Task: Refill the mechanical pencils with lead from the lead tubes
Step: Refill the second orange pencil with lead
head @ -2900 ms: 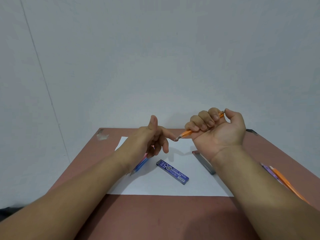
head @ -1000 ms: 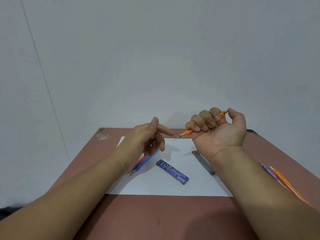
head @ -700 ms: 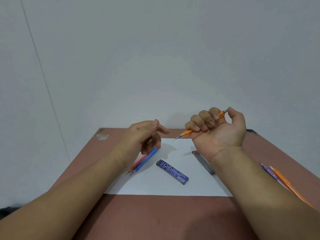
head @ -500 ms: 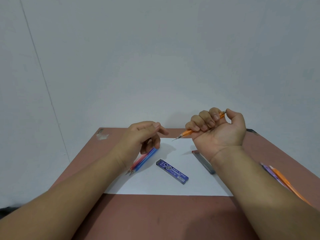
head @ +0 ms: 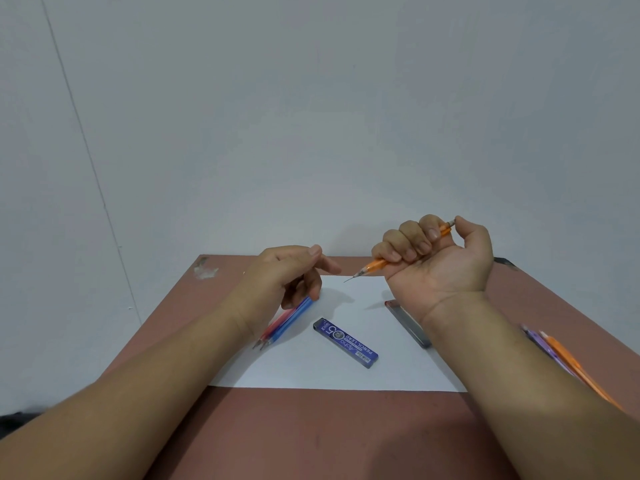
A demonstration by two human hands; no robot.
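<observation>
My right hand (head: 433, 261) grips an orange mechanical pencil (head: 374, 266) in a fist, thumb on its back end, its tip with a bit of lead pointing left. My left hand (head: 287, 275) hovers just left of that tip, fingers loosely bent and holding nothing that I can see. Under the left hand a red pencil and a blue pencil (head: 291, 320) lie side by side on a white sheet (head: 329, 372). A blue lead tube (head: 345, 342) lies at the sheet's middle. A dark grey lead tube (head: 408, 323) lies beside my right wrist.
The sheet lies on a reddish-brown table (head: 311, 434) against a pale wall. A purple pencil (head: 543, 348) and another orange pencil (head: 575, 368) lie on the table at the right, partly behind my right forearm.
My left hand drew back from the orange pencil's tip and sank a little, its fingers curling loosely. A short bit of lead now shows at the tip. The right hand kept its grip.
</observation>
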